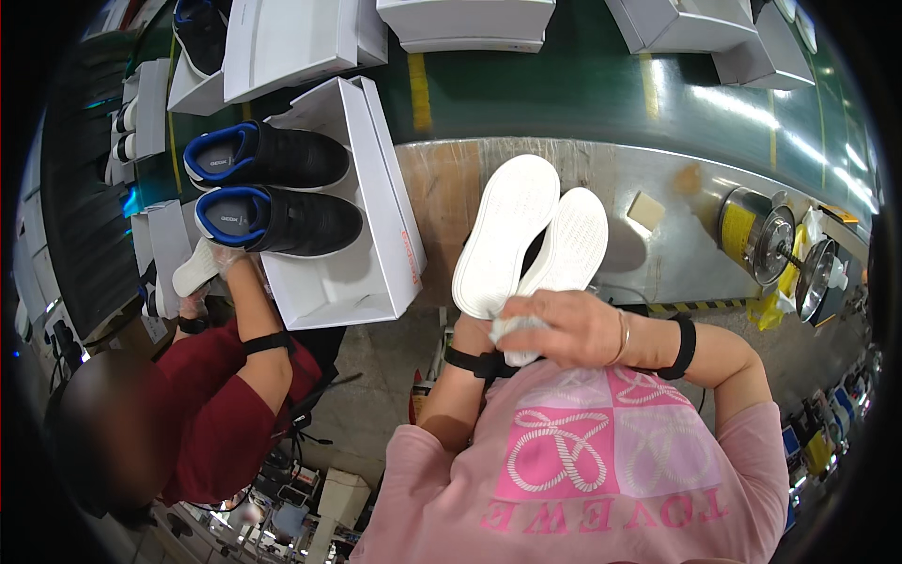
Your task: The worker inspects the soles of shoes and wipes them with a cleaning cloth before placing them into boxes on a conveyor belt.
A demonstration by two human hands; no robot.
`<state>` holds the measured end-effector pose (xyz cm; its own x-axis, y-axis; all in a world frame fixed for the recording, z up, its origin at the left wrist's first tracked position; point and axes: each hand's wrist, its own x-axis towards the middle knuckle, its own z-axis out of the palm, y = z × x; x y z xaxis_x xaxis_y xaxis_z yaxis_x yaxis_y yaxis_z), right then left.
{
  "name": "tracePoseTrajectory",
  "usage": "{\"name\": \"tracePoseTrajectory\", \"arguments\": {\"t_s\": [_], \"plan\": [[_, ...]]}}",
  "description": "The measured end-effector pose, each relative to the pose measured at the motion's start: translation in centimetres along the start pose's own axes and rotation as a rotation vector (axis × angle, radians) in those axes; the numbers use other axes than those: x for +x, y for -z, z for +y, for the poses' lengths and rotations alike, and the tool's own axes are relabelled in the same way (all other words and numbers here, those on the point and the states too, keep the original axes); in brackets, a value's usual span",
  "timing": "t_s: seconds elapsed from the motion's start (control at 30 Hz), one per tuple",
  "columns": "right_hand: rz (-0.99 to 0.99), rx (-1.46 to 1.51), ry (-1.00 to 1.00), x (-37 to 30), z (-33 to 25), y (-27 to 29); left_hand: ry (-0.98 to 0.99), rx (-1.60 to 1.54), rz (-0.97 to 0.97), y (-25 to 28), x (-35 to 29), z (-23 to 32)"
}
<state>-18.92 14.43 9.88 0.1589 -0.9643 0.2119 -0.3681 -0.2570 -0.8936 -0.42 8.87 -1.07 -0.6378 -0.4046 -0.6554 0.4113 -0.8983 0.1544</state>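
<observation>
A pair of shoes with white soles (510, 230) is turned soles toward me, the two side by side, with a little dark upper showing between them. My left hand (474, 331) is at the heel end, behind the soles; its fingers are hidden, and it appears to hold the pair up. My right hand (571, 327) is closed round a crumpled white cloth (520, 338), which lies against the heel end of the soles. Below the shoes is a metal bench (648, 179), partly covered with taped brown cardboard (437, 193).
An open white shoebox (381, 188) with two black, blue-lined shoes (310, 221) stands at left. A co-worker in dark red (221, 414) holds a white-soled shoe (195, 268) beyond it. A pale block (645, 211) and a metal canister (754, 235) are at right. More boxes (465, 23) line the green belt (526, 103).
</observation>
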Motion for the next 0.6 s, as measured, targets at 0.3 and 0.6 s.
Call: {"name": "tracePoseTrajectory", "arguments": {"t_s": [0.3, 0.6], "plan": [[0.222, -0.121, -0.133, -0.9, 1.0, -0.7, 0.147, 0.045, 0.262, -2.7, -1.1, 0.9], [0.357, -0.125, -0.254, -1.4, 3.9, 1.0, 0.117, -0.123, -0.004, -2.1, -0.7, 1.0]]}}
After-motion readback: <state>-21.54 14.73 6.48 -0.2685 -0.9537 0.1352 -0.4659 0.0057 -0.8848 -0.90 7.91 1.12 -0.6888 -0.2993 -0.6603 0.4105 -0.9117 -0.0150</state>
